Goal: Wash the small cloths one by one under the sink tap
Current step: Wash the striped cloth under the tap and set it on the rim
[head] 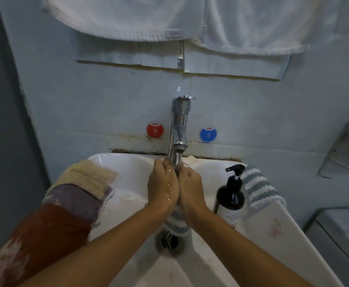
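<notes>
From the head camera, both hands meet directly under the tap (178,129), pressed side by side with a striped cloth (176,221) caught between them. The left hand (163,184) and the right hand (190,186) each curl inward around the cloth's upper part, so the grip is narrow and full — nothing of the cloth shows above the knuckles, and exactly how the fingers lie on the far side cannot be told.

The relation that matters: the cloth's long axis runs roughly vertical, from the clasp straight down toward the drain (168,241), and its free tail hangs below the wrists, just above that drain. The water column falls onto the top of the clasp, not onto the dangling end — so rinsing the tail probably means feeding it upward through the hands or lowering the grip along it. Neither hand is clearly nearer; they share the cloth evenly.

Waiting cloths lie well apart from the clasp: a stack (80,193) draped over the sink's (128,162) left rim, and another striped cloth (258,189) on the right rim beside a pump bottle (230,195).
</notes>
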Motion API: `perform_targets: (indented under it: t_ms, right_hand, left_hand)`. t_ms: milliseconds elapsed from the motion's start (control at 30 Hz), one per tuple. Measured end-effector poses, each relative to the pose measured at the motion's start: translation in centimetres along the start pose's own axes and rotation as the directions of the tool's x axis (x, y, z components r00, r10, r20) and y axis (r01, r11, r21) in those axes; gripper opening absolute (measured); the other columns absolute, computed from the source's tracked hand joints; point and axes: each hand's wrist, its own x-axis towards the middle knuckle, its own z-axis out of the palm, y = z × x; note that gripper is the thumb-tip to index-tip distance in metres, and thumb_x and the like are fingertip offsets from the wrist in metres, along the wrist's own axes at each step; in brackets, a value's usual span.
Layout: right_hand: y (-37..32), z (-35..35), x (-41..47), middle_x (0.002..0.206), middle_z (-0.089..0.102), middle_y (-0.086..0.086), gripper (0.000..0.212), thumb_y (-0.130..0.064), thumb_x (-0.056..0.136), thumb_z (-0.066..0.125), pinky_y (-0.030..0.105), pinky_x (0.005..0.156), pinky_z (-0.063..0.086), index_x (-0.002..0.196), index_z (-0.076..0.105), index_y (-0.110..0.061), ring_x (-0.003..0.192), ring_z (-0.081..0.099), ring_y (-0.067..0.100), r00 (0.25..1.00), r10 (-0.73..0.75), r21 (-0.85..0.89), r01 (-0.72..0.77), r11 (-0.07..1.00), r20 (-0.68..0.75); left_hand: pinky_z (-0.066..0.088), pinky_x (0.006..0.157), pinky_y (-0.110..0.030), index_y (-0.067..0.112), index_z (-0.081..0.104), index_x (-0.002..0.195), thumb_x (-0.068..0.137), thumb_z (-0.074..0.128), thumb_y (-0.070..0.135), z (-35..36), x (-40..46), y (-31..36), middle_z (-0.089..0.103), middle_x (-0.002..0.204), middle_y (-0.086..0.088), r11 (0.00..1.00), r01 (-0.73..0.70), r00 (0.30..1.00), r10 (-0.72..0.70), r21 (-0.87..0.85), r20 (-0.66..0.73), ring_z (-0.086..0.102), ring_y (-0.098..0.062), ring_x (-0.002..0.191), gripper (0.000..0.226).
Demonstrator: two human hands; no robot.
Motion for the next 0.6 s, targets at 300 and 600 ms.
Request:
perform_targets:
  t_ms: [300, 600]
  right_hand:
    - [0.0, 0.0, 0.5, 0.07, 0.062, 0.0, 0.03, -0.02, 0.104, 0.049, 0.01, 0.05, 0.043, 0.077, 0.062, -0.014, 0.061, 0.057, 0.006, 0.996, -0.052, -0.221, 0.036, 0.975, -0.068]
    - [-0.4, 0.1, -0.4, 0.079, 0.07, 0.005, 0.032, -0.031, 0.106, 0.045, 0.03, 0.07, 0.058, 0.092, 0.067, -0.012, 0.076, 0.069, 0.017, 0.993, -0.111, -0.011, 0.11, 0.994, -0.051]
  left_hand:
    - [0.047, 0.061, -0.027, 0.008, 0.064, 0.09, 0.102, 0.043, 0.021, -0.2, -0.2, -0.1, 0.064, 0.077, -0.005, 0.999, 0.032, 0.998, -0.032, 0.01, 0.048, 0.061, -0.017, 0.073, 0.028]
    - [0.051, 0.071, -0.032, 0.012, 0.06, 0.089, 0.104, 0.04, 0.026, -0.2, -0.1, 0.0, 0.063, 0.078, -0.002, 1.0, -0.003, 1.0, 0.003, -0.015, 0.003, 0.063, -0.02, 0.079, 0.029]
